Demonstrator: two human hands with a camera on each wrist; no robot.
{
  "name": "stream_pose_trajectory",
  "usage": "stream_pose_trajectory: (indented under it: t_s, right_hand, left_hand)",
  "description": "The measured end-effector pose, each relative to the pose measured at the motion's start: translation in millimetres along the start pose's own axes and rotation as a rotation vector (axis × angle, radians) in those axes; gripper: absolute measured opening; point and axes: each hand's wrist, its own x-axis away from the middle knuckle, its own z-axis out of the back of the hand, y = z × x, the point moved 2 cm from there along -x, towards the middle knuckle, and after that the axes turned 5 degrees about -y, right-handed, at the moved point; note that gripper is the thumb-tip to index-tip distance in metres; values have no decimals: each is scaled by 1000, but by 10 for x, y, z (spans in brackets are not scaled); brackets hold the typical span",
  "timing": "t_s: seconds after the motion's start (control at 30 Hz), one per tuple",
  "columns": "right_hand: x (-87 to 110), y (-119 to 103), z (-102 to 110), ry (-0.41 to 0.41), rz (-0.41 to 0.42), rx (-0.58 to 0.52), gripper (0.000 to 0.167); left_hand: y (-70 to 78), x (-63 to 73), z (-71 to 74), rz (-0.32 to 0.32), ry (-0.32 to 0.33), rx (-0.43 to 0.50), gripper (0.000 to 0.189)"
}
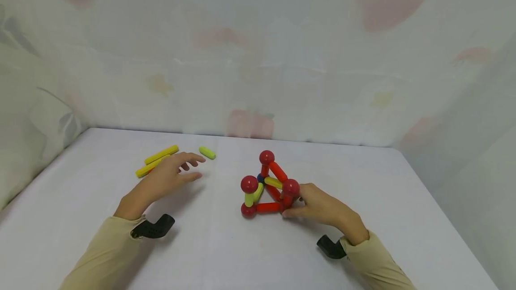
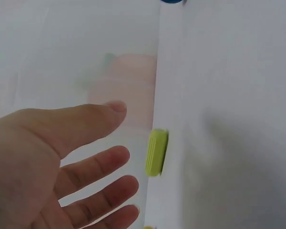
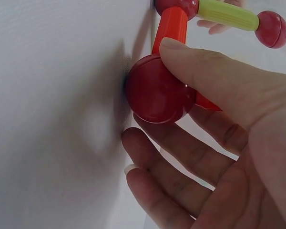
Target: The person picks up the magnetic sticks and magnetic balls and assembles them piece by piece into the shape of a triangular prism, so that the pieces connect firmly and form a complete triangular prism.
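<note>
A frame of rods and balls (image 1: 268,207) stands on the white table, made of red and yellow-green rods with red balls and one dark blue ball (image 1: 261,178). At its right corner my right hand (image 1: 324,207) holds a lower red ball (image 3: 158,90), thumb on one side and fingers curled round the other. My left hand (image 1: 165,179) hovers over the table to the left, fingers spread and slightly bent, with nothing in it. Just beyond its fingertips lies a short yellow-green rod (image 2: 156,152), not touched.
Two long yellow rods (image 1: 161,154) lie behind the left hand, with a bit of red partly hidden beside them. A pale patterned cloth (image 1: 250,57) hangs along the table's back edge. More cloth closes off the left and right sides.
</note>
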Motion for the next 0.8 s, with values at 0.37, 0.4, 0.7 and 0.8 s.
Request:
stream_pose_trajectory:
  t_s: [0.37,0.4,0.7,0.8]
  right_hand:
    - [-17,-2,-5,-1,-19,-2,23]
    - [-20,-1,-7,-2,-19,-4,23]
    - [-32,9,-8,-2,-23,-15,25]
    - [-32,12,-10,-2,-15,-15,24]
  left_hand:
    - [-217,99,251,97,22,-155,38]
    - [-237,105,268,106,21,-163,38]
    - [-384,97,328,157,2,-170,41]
    - [-447,107,330,185,11,-171,40]
